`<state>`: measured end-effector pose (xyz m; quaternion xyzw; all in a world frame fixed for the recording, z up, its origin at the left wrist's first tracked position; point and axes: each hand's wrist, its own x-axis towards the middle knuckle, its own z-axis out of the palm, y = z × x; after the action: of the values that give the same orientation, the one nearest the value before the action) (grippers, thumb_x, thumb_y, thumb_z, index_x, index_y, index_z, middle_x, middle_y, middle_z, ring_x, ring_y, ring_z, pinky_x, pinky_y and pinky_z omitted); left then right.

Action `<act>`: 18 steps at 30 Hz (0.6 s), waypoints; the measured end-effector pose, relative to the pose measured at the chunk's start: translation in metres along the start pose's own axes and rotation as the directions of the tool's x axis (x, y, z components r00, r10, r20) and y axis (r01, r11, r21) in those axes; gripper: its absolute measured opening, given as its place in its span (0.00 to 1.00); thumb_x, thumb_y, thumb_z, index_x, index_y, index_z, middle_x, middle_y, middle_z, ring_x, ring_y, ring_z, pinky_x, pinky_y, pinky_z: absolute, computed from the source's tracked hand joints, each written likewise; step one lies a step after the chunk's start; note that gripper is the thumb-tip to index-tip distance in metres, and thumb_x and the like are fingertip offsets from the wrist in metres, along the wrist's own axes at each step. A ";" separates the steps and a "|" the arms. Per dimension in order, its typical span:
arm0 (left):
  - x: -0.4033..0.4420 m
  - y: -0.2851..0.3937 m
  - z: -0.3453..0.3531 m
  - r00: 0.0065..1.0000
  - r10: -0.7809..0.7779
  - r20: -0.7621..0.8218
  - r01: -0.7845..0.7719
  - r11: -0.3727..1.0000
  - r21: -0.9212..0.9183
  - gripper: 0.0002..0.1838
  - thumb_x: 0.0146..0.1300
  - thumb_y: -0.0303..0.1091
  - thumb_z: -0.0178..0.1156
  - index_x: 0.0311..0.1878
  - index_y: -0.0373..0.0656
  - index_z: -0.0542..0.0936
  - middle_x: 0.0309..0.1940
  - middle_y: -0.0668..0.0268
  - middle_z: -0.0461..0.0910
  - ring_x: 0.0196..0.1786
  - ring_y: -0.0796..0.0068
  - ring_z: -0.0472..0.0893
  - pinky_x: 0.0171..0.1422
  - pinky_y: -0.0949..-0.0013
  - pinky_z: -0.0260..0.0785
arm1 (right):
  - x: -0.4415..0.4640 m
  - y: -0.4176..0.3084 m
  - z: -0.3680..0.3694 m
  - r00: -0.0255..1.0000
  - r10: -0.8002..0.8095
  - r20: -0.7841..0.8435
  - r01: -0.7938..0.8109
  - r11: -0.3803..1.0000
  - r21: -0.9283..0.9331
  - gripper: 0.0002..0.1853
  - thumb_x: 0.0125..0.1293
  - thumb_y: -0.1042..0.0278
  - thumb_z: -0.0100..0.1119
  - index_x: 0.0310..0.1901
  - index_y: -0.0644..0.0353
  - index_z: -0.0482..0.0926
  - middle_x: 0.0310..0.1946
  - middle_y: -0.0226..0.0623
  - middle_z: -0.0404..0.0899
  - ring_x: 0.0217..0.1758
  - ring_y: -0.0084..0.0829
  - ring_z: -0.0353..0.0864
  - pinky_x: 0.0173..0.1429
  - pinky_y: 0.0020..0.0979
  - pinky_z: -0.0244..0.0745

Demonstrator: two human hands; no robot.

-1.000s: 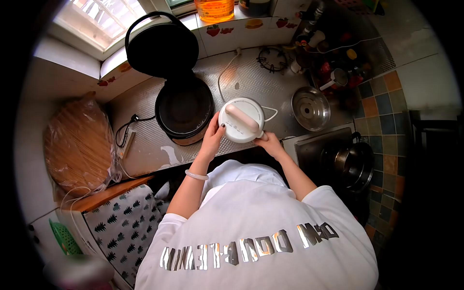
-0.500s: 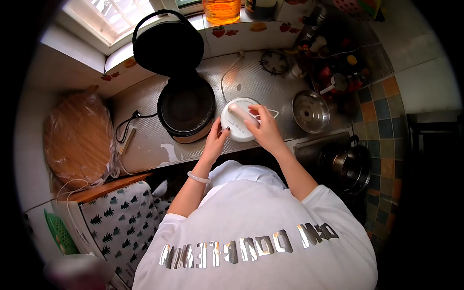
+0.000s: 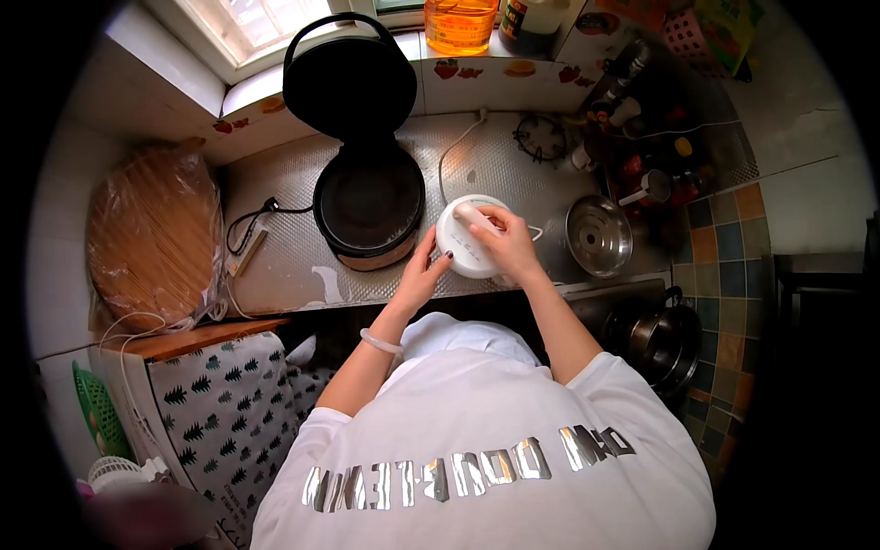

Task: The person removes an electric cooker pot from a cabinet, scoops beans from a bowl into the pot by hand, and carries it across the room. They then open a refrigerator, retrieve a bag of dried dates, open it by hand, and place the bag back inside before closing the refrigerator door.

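Observation:
A round white appliance (image 3: 465, 258) with a pale bar handle on top stands near the counter's front edge. My right hand (image 3: 509, 243) is closed round that handle from the right. At the appliance's left side rests my left hand (image 3: 424, 275), its fingers apart and the fingertips touching the rim. Just to the left, a black round electric pan (image 3: 368, 200) stands with its lid (image 3: 350, 87) raised. A steel dish (image 3: 599, 236) lies to the right of the appliance.
A wooden board (image 3: 156, 238) in plastic leans at the left. A power strip (image 3: 247, 252) and cords lie beside the pan. Dark pots (image 3: 665, 339) stand at the right. Bottles (image 3: 460, 26) line the sill, and a small burner stand (image 3: 539, 137) is at the back.
My right hand has gone from the appliance's lower right edge up onto its handle and closed there. My left hand stays at the left side. The whole view has shifted slightly.

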<state>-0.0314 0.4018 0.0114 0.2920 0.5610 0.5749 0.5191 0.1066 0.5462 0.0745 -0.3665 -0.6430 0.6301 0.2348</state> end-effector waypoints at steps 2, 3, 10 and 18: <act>-0.002 0.009 0.001 0.999 0.035 -0.003 -0.035 0.999 0.040 0.37 0.72 0.28 0.56 0.79 0.39 0.52 0.77 0.58 0.56 0.79 0.66 0.56 0.79 0.62 0.51 | -0.003 -0.022 -0.005 1.000 0.020 0.014 -0.021 1.000 0.015 0.17 0.63 0.70 0.67 0.52 0.65 0.82 0.43 0.38 0.85 0.46 0.26 0.83 0.53 0.29 0.77; -0.003 0.015 0.001 0.997 0.071 0.005 -0.072 0.993 0.095 0.38 0.71 0.30 0.57 0.79 0.40 0.52 0.78 0.57 0.56 0.79 0.65 0.56 0.80 0.62 0.50 | -0.004 -0.032 -0.008 1.000 0.018 0.021 -0.018 1.000 0.022 0.17 0.63 0.70 0.67 0.52 0.65 0.82 0.43 0.38 0.84 0.46 0.26 0.83 0.53 0.29 0.77; -0.016 0.109 0.017 0.970 0.170 0.174 -0.144 0.978 -0.153 0.40 0.69 0.28 0.58 0.80 0.41 0.51 0.79 0.60 0.55 0.80 0.65 0.55 0.81 0.60 0.48 | -0.004 -0.106 -0.042 0.995 -0.080 0.064 0.074 0.994 0.079 0.19 0.63 0.68 0.70 0.55 0.64 0.81 0.38 0.30 0.83 0.30 0.11 0.72 0.31 0.16 0.66; 0.001 0.171 0.040 0.902 0.310 0.301 -0.251 0.943 -0.218 0.44 0.64 0.29 0.62 0.80 0.39 0.51 0.79 0.57 0.53 0.81 0.63 0.54 0.83 0.55 0.45 | -0.011 -0.188 -0.076 0.984 -0.180 0.013 0.180 0.983 -0.034 0.19 0.64 0.67 0.70 0.55 0.64 0.82 0.39 0.32 0.85 0.32 0.13 0.74 0.33 0.16 0.67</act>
<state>-0.0409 0.4448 0.1809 0.4158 0.3656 0.6332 0.5408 0.1386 0.5984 0.2688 -0.3079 -0.6854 0.5969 0.2813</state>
